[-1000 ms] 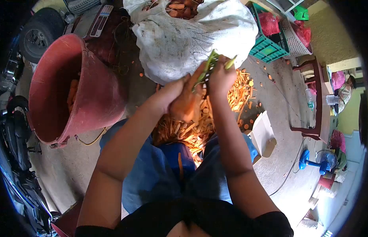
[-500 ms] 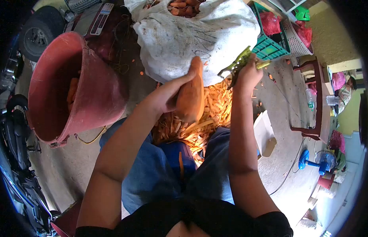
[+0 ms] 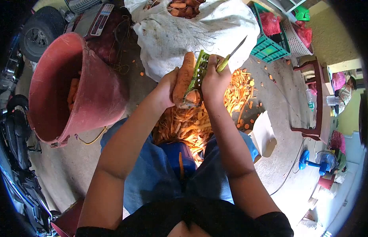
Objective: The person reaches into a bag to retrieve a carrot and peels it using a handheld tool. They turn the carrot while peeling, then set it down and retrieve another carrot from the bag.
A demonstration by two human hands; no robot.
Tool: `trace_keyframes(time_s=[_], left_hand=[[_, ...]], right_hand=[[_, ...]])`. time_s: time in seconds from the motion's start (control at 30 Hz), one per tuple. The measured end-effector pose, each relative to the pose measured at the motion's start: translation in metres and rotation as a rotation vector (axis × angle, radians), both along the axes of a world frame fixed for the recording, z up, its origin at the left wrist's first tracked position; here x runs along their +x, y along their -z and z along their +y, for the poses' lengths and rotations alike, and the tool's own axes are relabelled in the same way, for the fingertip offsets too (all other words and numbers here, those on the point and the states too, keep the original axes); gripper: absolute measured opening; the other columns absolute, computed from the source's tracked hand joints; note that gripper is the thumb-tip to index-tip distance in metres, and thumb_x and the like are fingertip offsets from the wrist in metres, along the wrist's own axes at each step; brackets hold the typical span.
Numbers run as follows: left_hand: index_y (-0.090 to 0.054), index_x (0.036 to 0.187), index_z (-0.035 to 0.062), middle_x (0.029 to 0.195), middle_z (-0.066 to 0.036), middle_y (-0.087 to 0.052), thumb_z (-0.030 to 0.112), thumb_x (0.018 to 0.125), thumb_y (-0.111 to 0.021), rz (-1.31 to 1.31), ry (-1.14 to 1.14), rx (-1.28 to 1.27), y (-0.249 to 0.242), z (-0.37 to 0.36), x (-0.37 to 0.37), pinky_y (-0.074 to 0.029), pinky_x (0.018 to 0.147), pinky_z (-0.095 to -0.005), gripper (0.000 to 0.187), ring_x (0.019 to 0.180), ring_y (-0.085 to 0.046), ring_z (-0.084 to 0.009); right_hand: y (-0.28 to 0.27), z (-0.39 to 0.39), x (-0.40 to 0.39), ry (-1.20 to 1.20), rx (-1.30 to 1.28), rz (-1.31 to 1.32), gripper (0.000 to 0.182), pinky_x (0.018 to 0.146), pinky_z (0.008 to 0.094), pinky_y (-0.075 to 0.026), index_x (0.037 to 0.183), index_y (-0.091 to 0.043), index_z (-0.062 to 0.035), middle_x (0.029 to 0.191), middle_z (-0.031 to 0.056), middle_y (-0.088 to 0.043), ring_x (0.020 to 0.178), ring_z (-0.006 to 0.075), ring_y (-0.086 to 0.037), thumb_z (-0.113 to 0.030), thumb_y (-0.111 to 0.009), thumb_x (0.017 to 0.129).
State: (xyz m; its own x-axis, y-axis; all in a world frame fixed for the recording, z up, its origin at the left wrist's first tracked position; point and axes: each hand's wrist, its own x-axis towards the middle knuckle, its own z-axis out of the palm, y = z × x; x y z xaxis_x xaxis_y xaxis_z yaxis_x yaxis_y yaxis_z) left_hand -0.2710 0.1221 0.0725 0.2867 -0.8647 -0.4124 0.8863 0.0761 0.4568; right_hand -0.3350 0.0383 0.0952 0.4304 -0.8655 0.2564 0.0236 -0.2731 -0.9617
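My left hand is wrapped round a large carrot from its left side, thick end toward me. In my right hand is a green peeler, its lower end against the carrot's thick end. The same hand also grips a small knife, whose yellow-green handle sticks out past the thumb and whose blade points up and right. Below both hands lies a heap of orange carrot peelings, spread between my knees and out to the right.
A red tub with carrots inside stands at left. Ahead sits a white sack, open on more carrots. A green crate is at upper right, a white carton by my right knee, and a blue fan farther right.
My right hand has swung left and down, bringing the peeler from beside the sack onto the carrot. The carrot has turned and shifted slightly left. The knife blade now shows clearly.
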Motion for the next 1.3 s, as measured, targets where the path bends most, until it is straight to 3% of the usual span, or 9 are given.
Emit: trace_keyframes(time_s=[0.23, 0.43, 0.63, 0.67, 0.8, 0.93, 1.0, 1.2, 1.3], left_hand=[[-0.048, 0.101, 0.0014, 0.092, -0.009, -0.056, 0.033, 0.086, -0.035, -0.281, 0.252, 0.273, -0.016, 0.006, -0.018, -0.044, 0.073, -0.0275, 0.038, 0.079, -0.055, -0.0144], [-0.044, 0.109, 0.0034, 0.105, -0.009, -0.050, 0.032, 0.085, -0.038, -0.318, 0.365, 0.168, -0.024, 0.023, -0.029, -0.042, 0.077, -0.0250, 0.037, 0.089, -0.051, -0.0125], [-0.043, 0.108, 0.0024, 0.097, -0.008, -0.053, 0.034, 0.084, -0.040, -0.175, 0.297, 0.158, -0.011, 0.015, -0.014, -0.044, 0.075, -0.0257, 0.039, 0.084, -0.053, -0.0142], [-0.044, 0.106, 0.0022, 0.096, -0.009, -0.054, 0.033, 0.084, -0.039, -0.076, 0.308, 0.181, -0.005, 0.011, -0.008, -0.045, 0.074, -0.0263, 0.038, 0.083, -0.054, -0.0145], [-0.047, 0.101, 0.0028, 0.090, -0.010, -0.056, 0.027, 0.086, -0.036, 0.055, 0.130, -0.092, 0.009, -0.001, 0.003, -0.048, 0.069, -0.0283, 0.030, 0.077, -0.056, -0.0159], [-0.047, 0.102, 0.0020, 0.093, -0.010, -0.056, 0.023, 0.087, -0.031, 0.090, 0.130, -0.180, 0.016, -0.007, 0.006, -0.048, 0.070, -0.0303, 0.030, 0.082, -0.056, -0.0165], [-0.046, 0.103, 0.0021, 0.093, -0.010, -0.056, 0.024, 0.087, -0.031, 0.128, 0.068, -0.104, 0.021, -0.008, 0.001, -0.048, 0.071, -0.0306, 0.031, 0.082, -0.056, -0.0170], [-0.044, 0.107, 0.0048, 0.096, -0.008, -0.054, 0.033, 0.086, -0.033, -0.067, 0.106, -0.089, 0.009, -0.002, 0.004, -0.046, 0.074, -0.0317, 0.037, 0.085, -0.055, -0.0164], [-0.044, 0.107, 0.0058, 0.096, -0.007, -0.055, 0.036, 0.086, -0.033, -0.114, 0.118, 0.020, 0.008, -0.001, 0.006, -0.046, 0.073, -0.0310, 0.038, 0.085, -0.054, -0.0160]], right_hand=[[0.010, -0.050, -0.005, 0.348, -0.165, 0.128, 0.020, 0.047, 0.0291, -0.038, 0.072, -0.055, 0.0036, 0.056, 0.0100, -0.053, 0.048, 0.0146, -0.047, -0.014, -0.048, 0.079], [0.016, -0.120, -0.032, 0.727, -0.042, 0.182, 0.023, 0.049, 0.0343, -0.040, 0.073, -0.055, 0.0055, 0.063, 0.0172, -0.056, 0.052, 0.0239, -0.053, -0.015, -0.048, 0.079], [0.007, -0.097, -0.024, 0.357, 0.079, -0.240, 0.024, 0.044, 0.0250, -0.030, 0.067, -0.051, 0.0022, 0.055, 0.0016, -0.045, 0.048, 0.0095, -0.037, -0.016, -0.046, 0.081], [-0.005, -0.078, -0.024, 0.226, 0.320, -0.211, 0.020, 0.044, 0.0229, -0.032, 0.073, -0.052, 0.0008, 0.059, 0.0000, -0.046, 0.049, 0.0080, -0.040, -0.017, -0.047, 0.081], [-0.013, -0.018, -0.007, -0.052, 0.218, -0.165, 0.018, 0.046, 0.0214, -0.033, 0.075, -0.051, -0.0003, 0.059, 0.0000, -0.046, 0.051, 0.0063, -0.040, -0.017, -0.047, 0.081], [-0.006, 0.003, -0.002, -0.026, -0.051, 0.019, 0.023, 0.053, 0.0238, -0.039, 0.080, -0.051, 0.0043, 0.065, 0.0057, -0.052, 0.057, 0.0095, -0.046, -0.018, -0.047, 0.083], [-0.009, 0.007, -0.002, 0.049, -0.165, 0.047, 0.018, 0.049, 0.0308, -0.039, 0.075, -0.049, 0.0021, 0.056, 0.0146, -0.050, 0.048, 0.0218, -0.048, -0.014, -0.047, 0.081], [-0.001, -0.002, -0.002, 0.116, -0.128, 0.083, 0.019, 0.047, 0.0340, -0.038, 0.073, -0.049, 0.0026, 0.054, 0.0172, -0.049, 0.046, 0.0289, -0.048, -0.015, -0.047, 0.081], [-0.002, -0.003, -0.004, 0.131, -0.164, 0.151, 0.023, 0.052, 0.0276, -0.040, 0.078, -0.052, 0.0052, 0.059, 0.0116, -0.053, 0.052, 0.0144, -0.048, -0.017, -0.047, 0.082]])
